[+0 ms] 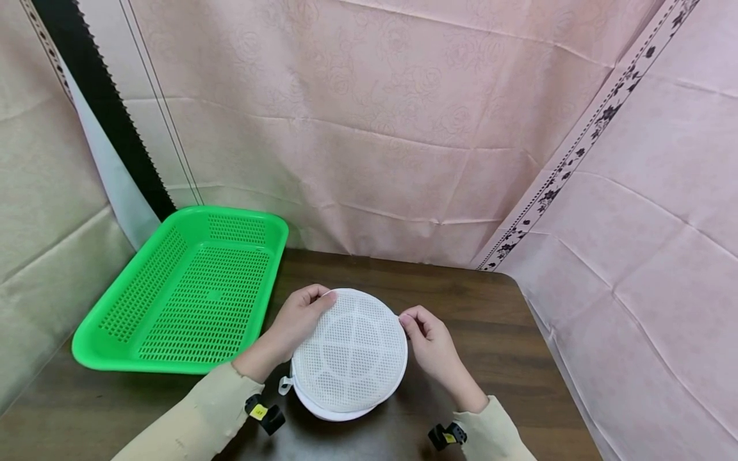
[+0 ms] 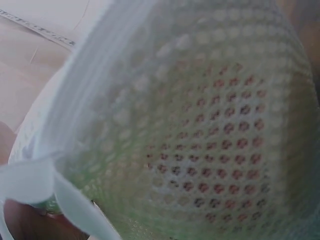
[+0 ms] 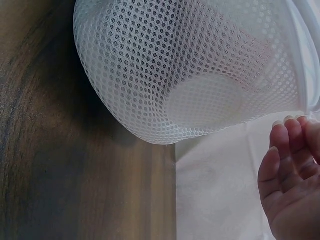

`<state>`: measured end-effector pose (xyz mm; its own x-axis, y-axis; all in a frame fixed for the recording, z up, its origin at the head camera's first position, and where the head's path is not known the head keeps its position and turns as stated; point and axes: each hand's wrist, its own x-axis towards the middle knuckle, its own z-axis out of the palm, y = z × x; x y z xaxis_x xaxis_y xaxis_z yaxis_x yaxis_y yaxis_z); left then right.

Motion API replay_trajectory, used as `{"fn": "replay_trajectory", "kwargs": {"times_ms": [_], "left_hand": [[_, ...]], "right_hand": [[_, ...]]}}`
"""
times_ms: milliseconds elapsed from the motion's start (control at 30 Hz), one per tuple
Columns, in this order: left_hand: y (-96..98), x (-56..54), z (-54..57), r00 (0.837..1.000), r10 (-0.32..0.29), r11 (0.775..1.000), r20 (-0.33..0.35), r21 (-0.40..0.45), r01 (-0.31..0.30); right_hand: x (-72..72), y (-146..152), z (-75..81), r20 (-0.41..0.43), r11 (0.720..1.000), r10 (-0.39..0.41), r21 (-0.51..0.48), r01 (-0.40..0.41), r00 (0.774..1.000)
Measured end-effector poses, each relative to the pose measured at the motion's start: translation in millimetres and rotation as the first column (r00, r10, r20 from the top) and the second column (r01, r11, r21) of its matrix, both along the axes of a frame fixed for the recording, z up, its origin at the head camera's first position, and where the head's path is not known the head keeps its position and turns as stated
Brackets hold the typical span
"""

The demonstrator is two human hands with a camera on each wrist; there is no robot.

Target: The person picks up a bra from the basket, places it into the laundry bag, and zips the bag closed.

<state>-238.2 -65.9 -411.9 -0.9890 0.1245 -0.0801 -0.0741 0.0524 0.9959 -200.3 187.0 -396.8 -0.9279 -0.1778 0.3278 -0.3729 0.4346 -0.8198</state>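
Note:
A round white mesh laundry bag is held up over the table between both hands, its flat gridded face toward the head camera. My left hand grips its upper left rim, thumb on the face. On the opposite side, the right hand pinches a small spot on the rim between thumb and fingers. A white fabric loop sticks out at the bag's lower left. In the right wrist view, the bag's honeycomb mesh wall bulges downward, and the right fingertips meet at the white rim. Close mesh fills most of the left wrist view.
A green perforated plastic basket stands on the left of the dark wooden table, near the left forearm. Pale patterned cloth hangs behind the table and along both sides.

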Motion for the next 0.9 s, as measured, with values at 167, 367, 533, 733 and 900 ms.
{"fn": "replay_trajectory", "kwargs": {"times_ms": [167,367,533,733,900], "left_hand": [[0.4,-0.2,-0.1,1.000,0.020,1.000,-0.005,-0.013,-0.020],[-3.0,-2.5,-1.4,0.995,0.100,0.995,-0.014,0.016,-0.100],[-3.7,-3.3,-2.0,0.994,0.108,0.993,0.004,0.036,-0.108],[-3.6,-4.6,-2.5,0.986,0.168,0.984,-0.005,0.053,-0.167],[-3.3,-5.8,-3.6,0.982,0.188,0.979,-0.011,0.082,-0.186]], "right_hand": [[0.4,0.1,-0.1,-0.018,1.000,0.002,-0.012,-0.002,1.000],[1.5,1.1,-1.2,0.014,0.999,-0.019,-0.038,0.019,1.000],[2.0,2.2,-1.9,0.024,0.999,-0.020,-0.034,0.021,1.000],[0.9,3.2,-2.7,0.027,0.999,-0.008,-0.049,0.009,1.000],[-0.2,3.9,-3.5,0.032,0.998,0.001,-0.064,0.001,0.999]]}}
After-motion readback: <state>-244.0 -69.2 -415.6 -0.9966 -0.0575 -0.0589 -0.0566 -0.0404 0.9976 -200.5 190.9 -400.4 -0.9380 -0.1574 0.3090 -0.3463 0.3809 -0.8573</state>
